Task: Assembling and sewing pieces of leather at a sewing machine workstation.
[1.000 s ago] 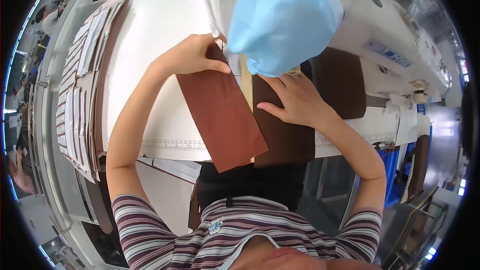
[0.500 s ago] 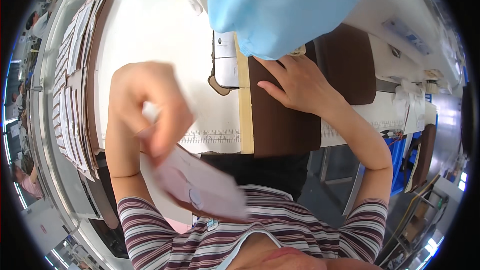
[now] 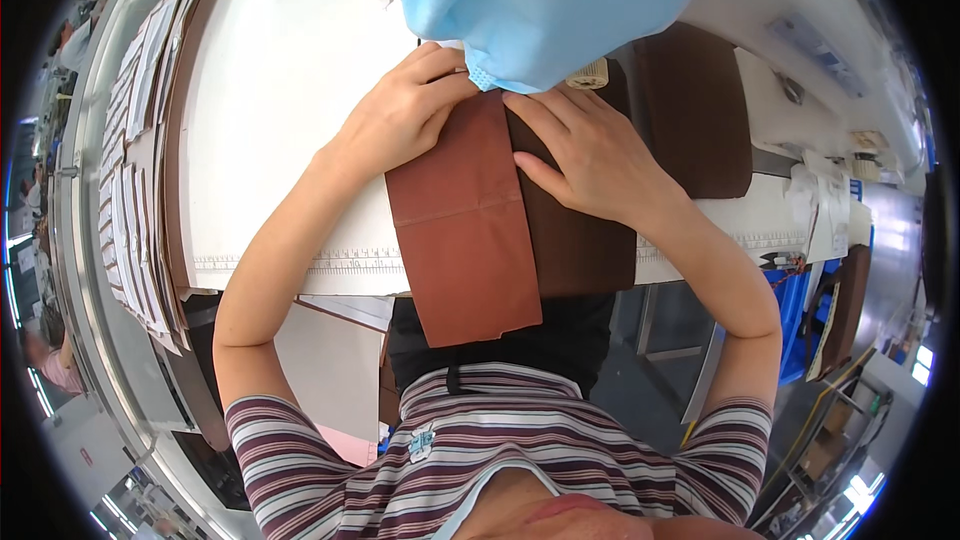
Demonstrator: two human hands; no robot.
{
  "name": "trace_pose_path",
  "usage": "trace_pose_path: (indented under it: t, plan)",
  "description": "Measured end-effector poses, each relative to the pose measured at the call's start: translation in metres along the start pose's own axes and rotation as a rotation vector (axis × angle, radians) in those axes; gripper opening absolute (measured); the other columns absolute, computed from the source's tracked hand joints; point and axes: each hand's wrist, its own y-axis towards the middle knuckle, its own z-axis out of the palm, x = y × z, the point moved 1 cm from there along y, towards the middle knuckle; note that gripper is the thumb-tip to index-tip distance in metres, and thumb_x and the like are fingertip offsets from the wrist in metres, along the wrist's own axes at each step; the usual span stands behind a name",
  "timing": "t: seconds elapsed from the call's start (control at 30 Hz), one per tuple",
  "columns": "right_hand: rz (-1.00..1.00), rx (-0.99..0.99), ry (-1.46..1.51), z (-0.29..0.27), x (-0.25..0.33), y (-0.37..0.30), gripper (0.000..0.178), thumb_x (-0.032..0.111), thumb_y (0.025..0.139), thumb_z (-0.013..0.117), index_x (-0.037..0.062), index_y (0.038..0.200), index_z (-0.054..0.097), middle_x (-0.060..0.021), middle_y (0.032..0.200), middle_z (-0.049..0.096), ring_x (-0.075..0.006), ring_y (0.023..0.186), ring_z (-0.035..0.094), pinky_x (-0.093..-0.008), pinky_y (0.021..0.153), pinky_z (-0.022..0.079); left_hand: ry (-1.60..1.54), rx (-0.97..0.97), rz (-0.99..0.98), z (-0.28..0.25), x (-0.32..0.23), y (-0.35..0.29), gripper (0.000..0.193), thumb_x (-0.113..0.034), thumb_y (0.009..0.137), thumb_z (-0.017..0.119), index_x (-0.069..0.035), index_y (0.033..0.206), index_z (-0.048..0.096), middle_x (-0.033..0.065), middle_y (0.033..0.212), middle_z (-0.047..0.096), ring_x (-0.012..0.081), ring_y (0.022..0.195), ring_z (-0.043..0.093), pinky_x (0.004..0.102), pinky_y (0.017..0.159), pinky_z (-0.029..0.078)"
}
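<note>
A reddish-brown rectangular panel [image 3: 465, 220] lies on the sewing-table top, its near end hanging over the front edge. At the panel's far end, the fingers of my left hand [image 3: 405, 105] are bent and closed on it; their tips are partly hidden by light-blue cloth [image 3: 560, 10]. Along the panel's right side is a dark brown piece [image 3: 580, 250], partly overlapped by it. My right hand [image 3: 595, 155] rests on that dark piece with fingers stretched out, fingertips close to the panel's edge and beneath the blue cloth's rim.
Stacks of pale, brown-edged pieces [image 3: 130, 230] stand along the left side. The white table [image 3: 270, 140] carries a printed ruler [image 3: 350, 260] by its front edge. A dark brown padded block [image 3: 690, 110] sits farther right, near a cream ribbed cylinder [image 3: 588, 74]. Blue bins [image 3: 795, 315] are below on the right.
My left hand has swung the panel from in front of my body up onto the table, beside the dark piece. It now covers the metal plate and cream strip. My right hand has stayed nearly still.
</note>
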Motion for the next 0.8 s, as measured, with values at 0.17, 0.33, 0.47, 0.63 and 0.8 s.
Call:
trace_pose_path:
  t: [0.17, 0.33, 0.47, 0.63, 0.8]
  plan:
    - [-0.007, -0.008, -0.030, -0.0007, 0.0006, -0.0006, 0.047, 0.025, 0.081, 0.067, 0.0005, 0.118, 0.054, -0.0123, 0.116, 0.057, -0.0311, 0.110, 0.054, -0.0393, 0.097, 0.046, 0.118, 0.029, 0.149, -0.0034, 0.0043, 0.0044, 0.029, 0.011, 0.064, 0.061, -0.004, 0.088, 0.069, 0.0061, 0.100, 0.064, 0.0259, 0.096, 0.059, 0.0346, 0.080, 0.053]
    - [0.008, -0.012, -0.018, -0.0010, 0.0006, 0.0017, 0.047, 0.025, 0.081, 0.068, 0.0003, 0.118, 0.054, -0.0119, 0.114, 0.057, -0.0306, 0.110, 0.055, -0.0388, 0.097, 0.046, 0.094, 0.000, 0.180, -0.0038, 0.0074, 0.0067, 0.026, 0.010, 0.063, 0.062, -0.004, 0.084, 0.068, 0.0060, 0.091, 0.062, 0.0262, 0.091, 0.059, 0.0344, 0.077, 0.053]
    - [0.007, -0.016, -0.042, -0.0010, 0.0006, 0.0026, 0.048, 0.025, 0.080, 0.068, 0.0001, 0.119, 0.053, -0.0119, 0.115, 0.057, -0.0305, 0.110, 0.054, -0.0383, 0.097, 0.046, 0.103, -0.010, 0.166, -0.0040, 0.0077, 0.0060, 0.024, 0.010, 0.063, 0.062, -0.004, 0.082, 0.068, 0.0061, 0.088, 0.061, 0.0260, 0.088, 0.059, 0.0344, 0.074, 0.053]
    - [-0.008, -0.031, -0.053, 0.0002, -0.0016, 0.0034, 0.049, 0.025, 0.081, 0.067, 0.0002, 0.120, 0.053, -0.0119, 0.115, 0.057, -0.0304, 0.110, 0.054, -0.0382, 0.096, 0.046, 0.147, 0.040, 0.140, -0.0080, 0.0059, 0.0088, 0.025, 0.011, 0.062, 0.062, -0.004, 0.081, 0.068, 0.0061, 0.090, 0.062, 0.0264, 0.084, 0.058, 0.0345, 0.069, 0.052]
    - [-0.011, -0.025, -0.060, 0.0007, -0.0009, 0.0042, 0.048, 0.025, 0.081, 0.068, 0.0003, 0.120, 0.053, -0.0114, 0.115, 0.057, -0.0302, 0.108, 0.055, -0.0384, 0.095, 0.047, 0.113, 0.003, 0.141, -0.0056, 0.0076, 0.0055, 0.028, 0.012, 0.061, 0.061, -0.004, 0.083, 0.069, 0.0073, 0.092, 0.062, 0.0271, 0.083, 0.058, 0.0350, 0.069, 0.051]
